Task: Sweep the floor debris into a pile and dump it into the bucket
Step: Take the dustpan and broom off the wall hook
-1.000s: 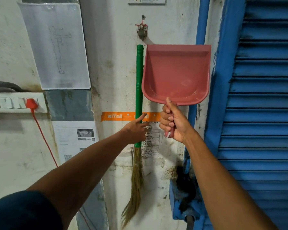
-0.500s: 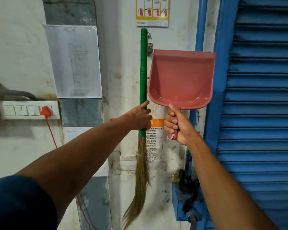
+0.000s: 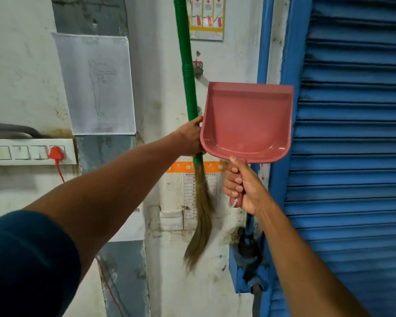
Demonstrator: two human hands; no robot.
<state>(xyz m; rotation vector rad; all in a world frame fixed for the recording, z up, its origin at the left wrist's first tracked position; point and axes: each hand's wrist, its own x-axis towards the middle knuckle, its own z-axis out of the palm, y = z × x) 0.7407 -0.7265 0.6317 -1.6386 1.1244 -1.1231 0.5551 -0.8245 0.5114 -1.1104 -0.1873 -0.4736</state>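
A broom with a green handle (image 3: 188,78) and straw bristles (image 3: 201,216) stands upright against the white wall. My left hand (image 3: 190,139) grips the lower end of the green handle, just above the bristles. A pink dustpan (image 3: 247,120) is held upright to the right of the broom, its pan facing me. My right hand (image 3: 240,185) grips the dustpan's handle from below, thumb pointing up. The dustpan's left edge hides part of my left hand. No bucket or floor debris is in view.
A blue roller shutter (image 3: 352,156) with its blue frame fills the right side. A wall hook (image 3: 198,65) sits behind the broom. A white switch panel (image 3: 30,152) with a red plug (image 3: 56,153) and cord is at left. Paper sheets hang on the wall.
My left hand closed around the broom handle and lifted the broom up off the wall hook. My right hand lowered the dustpan, which now overlaps my left hand.
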